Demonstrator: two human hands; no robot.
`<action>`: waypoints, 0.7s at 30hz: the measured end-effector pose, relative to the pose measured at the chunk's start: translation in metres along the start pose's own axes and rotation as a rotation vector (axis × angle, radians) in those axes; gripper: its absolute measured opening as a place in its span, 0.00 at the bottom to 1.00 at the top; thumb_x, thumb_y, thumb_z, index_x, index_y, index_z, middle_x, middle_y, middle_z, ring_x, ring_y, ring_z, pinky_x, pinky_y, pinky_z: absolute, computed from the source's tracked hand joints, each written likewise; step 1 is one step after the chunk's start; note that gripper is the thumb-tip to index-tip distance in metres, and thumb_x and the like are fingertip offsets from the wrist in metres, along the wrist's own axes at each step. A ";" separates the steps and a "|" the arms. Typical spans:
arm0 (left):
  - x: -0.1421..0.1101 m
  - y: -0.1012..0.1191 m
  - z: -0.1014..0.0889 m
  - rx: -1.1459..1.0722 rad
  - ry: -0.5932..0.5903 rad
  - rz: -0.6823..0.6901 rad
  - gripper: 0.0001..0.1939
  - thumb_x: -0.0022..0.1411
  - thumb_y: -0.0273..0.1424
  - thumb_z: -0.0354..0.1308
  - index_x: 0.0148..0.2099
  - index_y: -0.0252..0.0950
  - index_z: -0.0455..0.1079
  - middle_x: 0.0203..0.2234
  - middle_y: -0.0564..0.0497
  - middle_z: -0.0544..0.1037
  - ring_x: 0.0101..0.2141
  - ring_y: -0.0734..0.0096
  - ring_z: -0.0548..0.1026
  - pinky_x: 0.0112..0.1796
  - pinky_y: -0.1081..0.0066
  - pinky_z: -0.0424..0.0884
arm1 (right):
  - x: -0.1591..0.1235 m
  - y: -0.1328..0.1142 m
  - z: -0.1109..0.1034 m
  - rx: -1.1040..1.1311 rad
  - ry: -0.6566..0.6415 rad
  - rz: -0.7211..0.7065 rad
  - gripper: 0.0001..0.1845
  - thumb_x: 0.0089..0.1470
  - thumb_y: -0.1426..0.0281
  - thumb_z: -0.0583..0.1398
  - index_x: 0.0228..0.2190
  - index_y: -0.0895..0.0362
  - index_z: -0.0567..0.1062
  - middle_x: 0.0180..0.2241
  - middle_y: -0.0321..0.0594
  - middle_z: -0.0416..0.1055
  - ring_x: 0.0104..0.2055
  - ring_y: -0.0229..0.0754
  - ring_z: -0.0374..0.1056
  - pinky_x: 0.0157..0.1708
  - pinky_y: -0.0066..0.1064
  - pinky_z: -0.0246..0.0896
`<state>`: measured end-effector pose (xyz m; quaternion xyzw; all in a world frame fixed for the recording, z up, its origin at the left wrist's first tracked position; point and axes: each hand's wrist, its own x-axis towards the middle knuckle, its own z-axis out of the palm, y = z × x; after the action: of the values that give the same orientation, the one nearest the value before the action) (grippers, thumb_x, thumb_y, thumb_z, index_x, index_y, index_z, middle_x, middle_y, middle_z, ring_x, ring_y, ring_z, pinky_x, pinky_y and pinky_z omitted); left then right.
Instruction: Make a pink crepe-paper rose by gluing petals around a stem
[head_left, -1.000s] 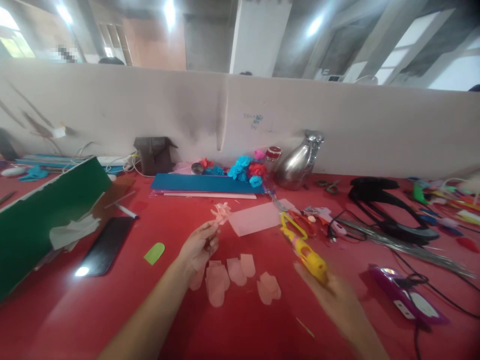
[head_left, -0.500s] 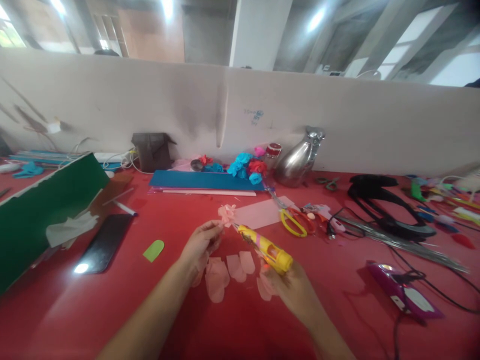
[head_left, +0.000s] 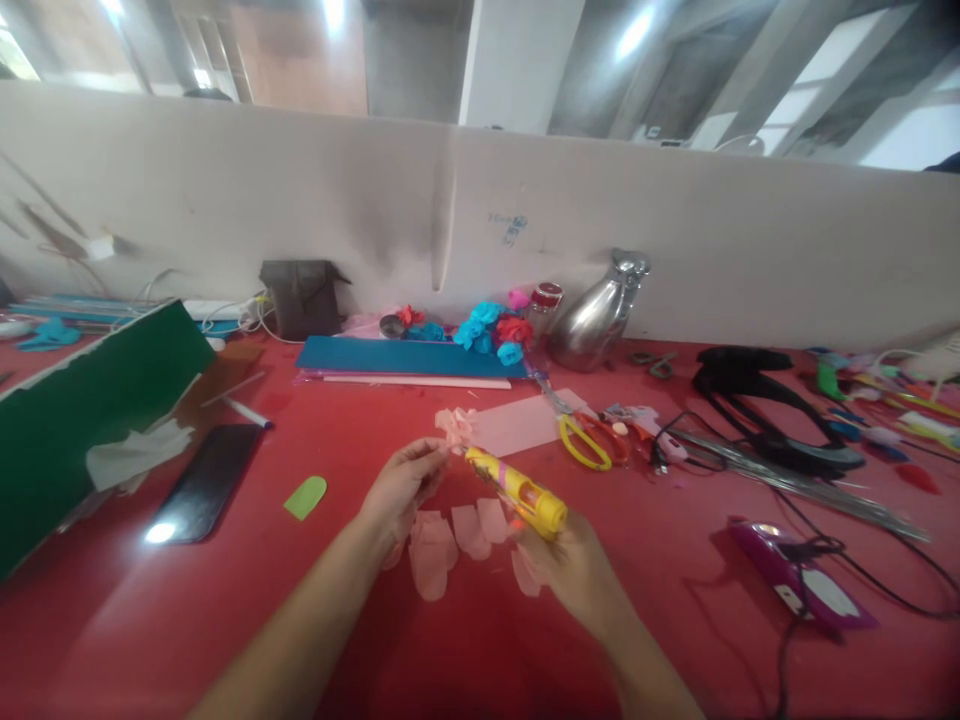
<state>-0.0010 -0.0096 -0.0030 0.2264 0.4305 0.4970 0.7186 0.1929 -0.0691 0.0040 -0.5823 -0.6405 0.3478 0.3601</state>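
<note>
Clearly, the tightest spot is where the left hand (head_left: 409,485) and the tool meet: its fingertips pinch the base of a pink paper flower (head_left: 455,425), which is held above the middle of the desk (head_left: 360,640), while the right hand (head_left: 568,565) is wrapped around what looks like a yellow glue gun (head_left: 517,490), angled so that its tip points left and away toward that same base. Whether the tip touches the paper is too small to tell. If it is hot, a small slip of the right hand could carry it into the left fingertips, since they sit just beside it. Pressing too hard could also crease or dislodge the thin petals, and an overly firm pinch might flatten the base. Any glue escaping could drop onto the loose pink petals (head_left: 430,570) on the near side and stick them together, or mark the desk. Lowering the right hand or wrist might drag the small petal pile (head_left: 526,574) beneath it, as the pieces look light enough to shift. Beyond the flower, the pink sheet (head_left: 517,422) lies close behind, so overreaching could smear it; the scissors (head_left: 585,445) to the right would be an easy snag for a wide swing.
</note>
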 end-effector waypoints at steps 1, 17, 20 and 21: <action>-0.001 0.000 0.000 0.001 0.003 0.001 0.14 0.40 0.33 0.69 0.30 0.35 0.71 0.21 0.57 0.67 0.22 0.85 0.63 0.25 0.83 0.60 | 0.000 -0.001 0.000 -0.011 -0.002 0.002 0.16 0.49 0.57 0.59 0.30 0.58 0.71 0.21 0.35 0.67 0.22 0.37 0.62 0.21 0.26 0.59; 0.003 -0.002 -0.004 0.032 -0.087 0.044 0.12 0.44 0.33 0.67 0.31 0.34 0.70 0.18 0.58 0.65 0.18 0.85 0.57 0.21 0.80 0.54 | 0.001 -0.021 -0.005 -0.076 -0.011 0.017 0.13 0.48 0.57 0.58 0.26 0.55 0.67 0.19 0.33 0.68 0.20 0.38 0.64 0.18 0.25 0.57; 0.002 -0.001 -0.004 0.039 -0.086 0.052 0.11 0.45 0.32 0.66 0.31 0.34 0.70 0.19 0.57 0.65 0.18 0.84 0.58 0.22 0.80 0.55 | 0.001 -0.020 -0.006 -0.122 -0.009 -0.003 0.14 0.49 0.56 0.58 0.26 0.54 0.67 0.19 0.33 0.67 0.20 0.38 0.63 0.19 0.26 0.57; 0.002 0.000 -0.004 0.041 -0.086 0.052 0.11 0.45 0.33 0.66 0.30 0.34 0.69 0.19 0.57 0.65 0.18 0.84 0.58 0.22 0.80 0.55 | 0.000 -0.019 -0.006 -0.138 -0.003 -0.011 0.14 0.49 0.56 0.58 0.26 0.54 0.67 0.19 0.33 0.67 0.20 0.38 0.63 0.19 0.26 0.57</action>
<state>-0.0039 -0.0084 -0.0062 0.2735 0.4034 0.4964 0.7184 0.1890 -0.0700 0.0237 -0.6016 -0.6668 0.3018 0.3199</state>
